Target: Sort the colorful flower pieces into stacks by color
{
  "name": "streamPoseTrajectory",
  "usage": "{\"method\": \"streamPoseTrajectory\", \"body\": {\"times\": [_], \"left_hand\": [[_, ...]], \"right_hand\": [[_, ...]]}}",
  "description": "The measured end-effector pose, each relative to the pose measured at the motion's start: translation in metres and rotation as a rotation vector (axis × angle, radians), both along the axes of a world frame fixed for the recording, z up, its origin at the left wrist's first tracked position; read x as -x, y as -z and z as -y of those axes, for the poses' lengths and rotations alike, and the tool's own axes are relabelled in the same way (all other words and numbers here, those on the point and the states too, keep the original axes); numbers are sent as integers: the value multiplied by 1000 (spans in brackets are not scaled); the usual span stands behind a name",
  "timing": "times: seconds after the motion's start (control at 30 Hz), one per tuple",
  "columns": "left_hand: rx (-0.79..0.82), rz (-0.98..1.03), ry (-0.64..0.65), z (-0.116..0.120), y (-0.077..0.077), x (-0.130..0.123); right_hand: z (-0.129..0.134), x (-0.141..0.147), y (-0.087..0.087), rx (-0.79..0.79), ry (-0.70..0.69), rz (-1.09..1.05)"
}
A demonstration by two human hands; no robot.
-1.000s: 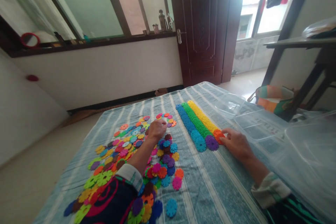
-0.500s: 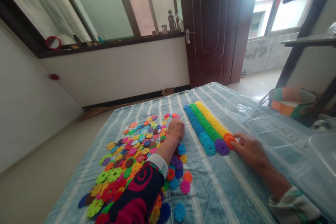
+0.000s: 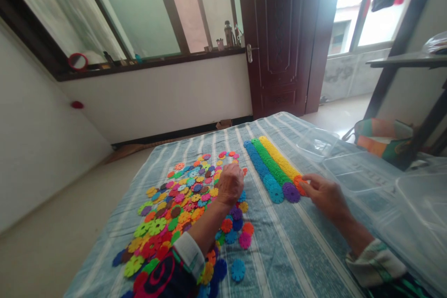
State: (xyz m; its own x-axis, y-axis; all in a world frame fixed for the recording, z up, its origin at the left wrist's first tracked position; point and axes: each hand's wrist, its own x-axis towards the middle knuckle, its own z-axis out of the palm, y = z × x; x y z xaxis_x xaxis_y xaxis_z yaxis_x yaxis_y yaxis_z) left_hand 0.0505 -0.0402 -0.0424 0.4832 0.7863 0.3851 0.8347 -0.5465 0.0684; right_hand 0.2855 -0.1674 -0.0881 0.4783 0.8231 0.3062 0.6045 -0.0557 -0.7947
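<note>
My left hand [image 3: 230, 185] is closed above the right side of a loose pile of colourful plastic snowflake discs [image 3: 188, 205]. An orange snowflake disc [image 3: 245, 171] shows at its fingertips. To the right lie three overlapping rows of discs: a blue row [image 3: 258, 163], a green row [image 3: 271, 160] and a yellow row [image 3: 279, 160]. A purple disc [image 3: 291, 192] tops the near end of the green row. My right hand [image 3: 326, 195] pinches the orange discs [image 3: 299, 184] at the near end of the yellow row.
Everything lies on a striped blue cloth [image 3: 279, 242]. Clear plastic boxes [image 3: 356, 172] stand along the right side. A striped bag [image 3: 384, 137] is beyond them. The brown door [image 3: 279, 46] and a window ledge [image 3: 157, 63] are at the back.
My left hand has come slightly nearer, and an orange disc now shows at its fingertips. My right hand remains at the end of the yellow row. The view has shifted slightly.
</note>
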Motion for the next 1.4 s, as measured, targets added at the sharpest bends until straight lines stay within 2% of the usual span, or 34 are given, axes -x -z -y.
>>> {"method": "streamPoseTrajectory", "body": {"times": [0.13, 0.27, 0.4, 0.5, 0.6, 0.73, 0.83, 1.1, 1.4], "left_hand": [[114, 329, 200, 48, -1, -12], [218, 436, 367, 84, -2, -25], [250, 463, 405, 94, 1, -31], [254, 463, 427, 93, 3, -32], [235, 449, 434, 92, 4, -29], [188, 433, 428, 91, 6, -16], [155, 401, 405, 88, 10, -2], [80, 353, 368, 84, 13, 31], [-27, 358, 357, 83, 10, 43]], "right_hand": [[6, 20, -8, -61, -262, -128], [13, 40, -18, -43, -419, -221], [17, 45, -27, 5, -480, -322], [17, 36, -29, 67, -494, -321], [15, 18, -29, 106, -419, -333], [12, -6, -26, 80, -164, -399], [10, -15, -23, 81, -44, -390], [8, -17, -13, 213, 33, -358], [2, -14, -9, 262, 82, -171]]}}
